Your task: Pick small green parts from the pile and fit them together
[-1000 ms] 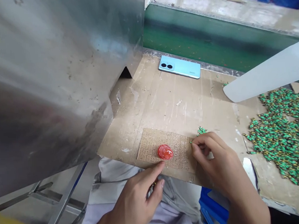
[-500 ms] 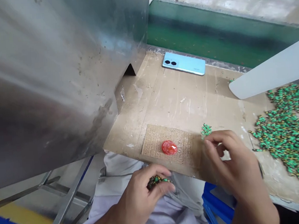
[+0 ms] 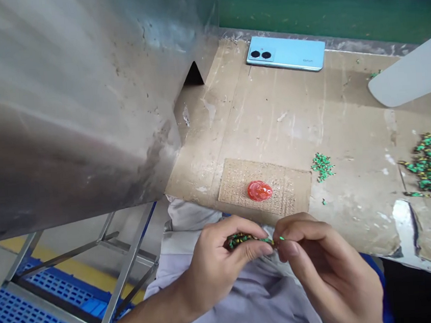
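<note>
Over lap (image 3: 262,296) | left hand (image 3: 218,259) clasps green pieces (image 3: 238,239) | right hand (image 3: 324,264) pinches one (image 3: 282,238) | basket (image 3: 25,317) below

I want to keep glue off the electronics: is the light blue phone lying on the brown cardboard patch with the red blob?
No, the light blue phone lies apart, beyond the brown cardboard patch.

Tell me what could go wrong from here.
The small green piece pinched in the right hand could slip and drop onto the lap below. The left hand cups many green-and-yellow pieces, so some might spill if its grip loosens. The glossy red blob looks sticky and sits uncovered on the brown card near both hands; a stray knuckle might smear it.
</note>
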Demonstrator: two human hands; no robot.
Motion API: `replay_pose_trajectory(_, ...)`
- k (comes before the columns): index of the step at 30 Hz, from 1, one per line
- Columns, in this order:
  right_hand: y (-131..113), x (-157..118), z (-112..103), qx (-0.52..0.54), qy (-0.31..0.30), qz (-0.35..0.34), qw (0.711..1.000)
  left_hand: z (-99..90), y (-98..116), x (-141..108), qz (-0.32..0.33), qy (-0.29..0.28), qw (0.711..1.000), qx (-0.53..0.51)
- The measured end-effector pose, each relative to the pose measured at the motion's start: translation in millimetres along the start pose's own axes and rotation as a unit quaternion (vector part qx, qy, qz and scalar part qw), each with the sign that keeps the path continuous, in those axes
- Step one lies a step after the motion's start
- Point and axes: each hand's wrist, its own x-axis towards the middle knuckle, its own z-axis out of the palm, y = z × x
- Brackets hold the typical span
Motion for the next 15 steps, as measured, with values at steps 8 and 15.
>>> replay_pose_trajectory(8, -3.4, 0.3, 5.7, -0.002, -0.008, 0.016, 1.0, -0.1, -0.4, -1.2, 0.007, 0.016, 1.0, 0.009)
replay_pose_trajectory(15, -7.6, 2.9, -3.2, 0.002, -0.06, 0.048, 0.997, -2.8, 1.4, -1.5, -0.007, 0.01, 1.0, -0.014)
